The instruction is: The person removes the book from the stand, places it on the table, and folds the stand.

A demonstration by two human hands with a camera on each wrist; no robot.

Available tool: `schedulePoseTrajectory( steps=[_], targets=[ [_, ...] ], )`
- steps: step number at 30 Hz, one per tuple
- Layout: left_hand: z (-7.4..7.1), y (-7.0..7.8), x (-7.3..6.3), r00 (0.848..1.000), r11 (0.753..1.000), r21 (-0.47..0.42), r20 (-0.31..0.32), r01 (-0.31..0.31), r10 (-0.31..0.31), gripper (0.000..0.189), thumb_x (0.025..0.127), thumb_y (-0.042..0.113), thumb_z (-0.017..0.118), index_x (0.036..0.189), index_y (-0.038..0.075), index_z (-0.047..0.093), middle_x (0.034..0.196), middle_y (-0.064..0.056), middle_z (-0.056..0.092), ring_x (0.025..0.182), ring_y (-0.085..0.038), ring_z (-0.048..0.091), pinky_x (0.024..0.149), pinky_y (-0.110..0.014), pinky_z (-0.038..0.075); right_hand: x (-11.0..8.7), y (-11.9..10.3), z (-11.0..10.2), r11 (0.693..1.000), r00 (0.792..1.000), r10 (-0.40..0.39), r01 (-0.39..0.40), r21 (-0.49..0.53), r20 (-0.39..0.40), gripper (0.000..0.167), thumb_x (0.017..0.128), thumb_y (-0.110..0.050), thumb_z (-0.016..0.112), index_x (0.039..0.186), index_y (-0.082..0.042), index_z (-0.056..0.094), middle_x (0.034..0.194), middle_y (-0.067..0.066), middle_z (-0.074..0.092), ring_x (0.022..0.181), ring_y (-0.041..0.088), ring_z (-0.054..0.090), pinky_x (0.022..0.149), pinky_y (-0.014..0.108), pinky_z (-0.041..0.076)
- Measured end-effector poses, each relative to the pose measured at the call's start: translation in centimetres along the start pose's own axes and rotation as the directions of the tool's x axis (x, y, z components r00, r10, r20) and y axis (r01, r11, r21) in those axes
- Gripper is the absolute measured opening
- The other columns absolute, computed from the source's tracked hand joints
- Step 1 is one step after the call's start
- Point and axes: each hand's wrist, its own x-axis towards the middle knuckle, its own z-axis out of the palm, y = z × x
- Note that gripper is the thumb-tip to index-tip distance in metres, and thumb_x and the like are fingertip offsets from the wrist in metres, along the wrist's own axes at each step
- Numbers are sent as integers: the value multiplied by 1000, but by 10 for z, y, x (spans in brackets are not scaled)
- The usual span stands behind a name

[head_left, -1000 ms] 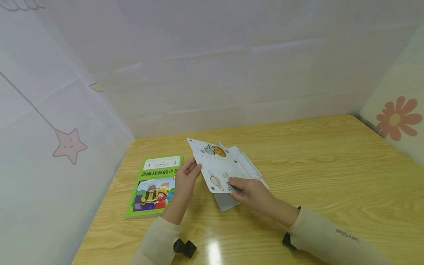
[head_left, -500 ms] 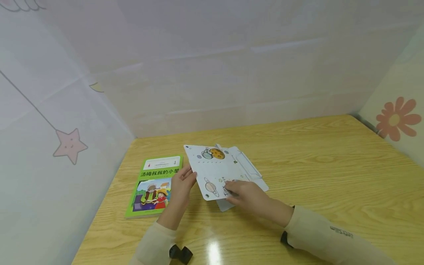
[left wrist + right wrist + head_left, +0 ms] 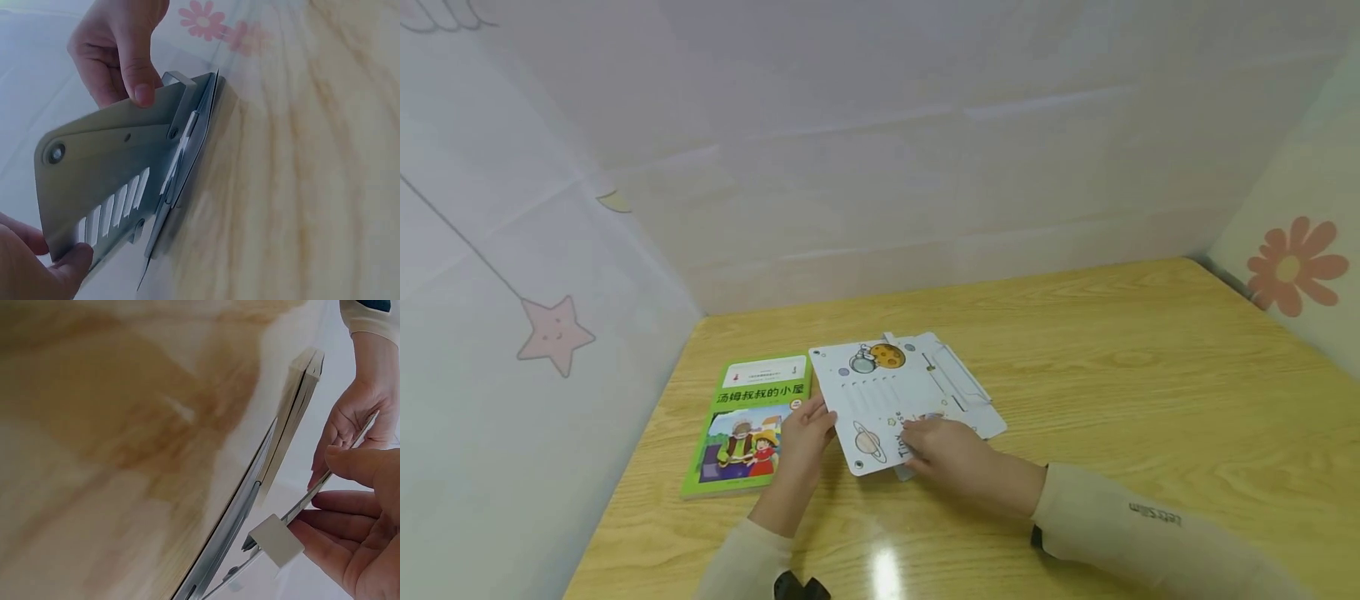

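A white metal folding book stand (image 3: 868,396), printed with an astronaut and planets, lies partly unfolded on the table. Its slotted panel (image 3: 94,156) tilts up from the flat base (image 3: 988,417), which carries a wire frame (image 3: 962,375). My left hand (image 3: 807,437) pinches the panel's left edge, thumb on top and fingers beneath. With thumb above and fingers below, my right hand (image 3: 951,454) grips the panel's near edge. In the right wrist view, a small bent tab (image 3: 278,540) sticks out from the panel beside the right hand (image 3: 369,525).
A green-bordered picture-cover book (image 3: 730,425) lies flat on the table, left of the stand and beside my left hand. The wooden table (image 3: 1150,375) extends to the right. Pale printed sheets (image 3: 880,183) rise behind the table and at its sides.
The stand's panel has swung down to the left, lying lower over its base. Both hands have moved slightly left and nearer with it, keeping their grip. The book has not moved.
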Motion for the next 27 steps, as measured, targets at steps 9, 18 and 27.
schedulePoseTrajectory(
  steps=[9, 18, 27],
  targets=[
    [-2, -11, 2, 992, 992, 82, -89, 98, -90, 39, 82, -6, 44, 121, -8, 42, 118, -23, 47, 107, -29, 46, 86, -36, 39, 7, -6, 4, 997, 995, 18, -11, -73, 95, 14, 77, -22, 64, 76, -9, 58, 101, 11, 60, 94, 25, 55, 83, 35, 43],
    [-5, -19, 5, 989, 990, 60, -83, 126, -121, 41, 79, -9, 44, 120, -8, 43, 118, -23, 47, 106, -29, 47, 80, -30, 43, 8, -9, 5, 995, 991, 12, 1, -99, 131, 14, 77, -21, 63, 76, -7, 60, 98, 10, 60, 94, 22, 55, 86, 33, 40],
    [-6, -28, 7, 989, 988, 78, -77, 132, -126, 41, 78, -11, 43, 120, -11, 41, 119, -25, 44, 108, -32, 45, 81, -31, 43, 9, -9, 11, 986, 987, -8, 34, -161, 161, 15, 78, -19, 61, 81, -5, 61, 95, 9, 60, 93, 22, 55, 86, 33, 40]
  ],
)
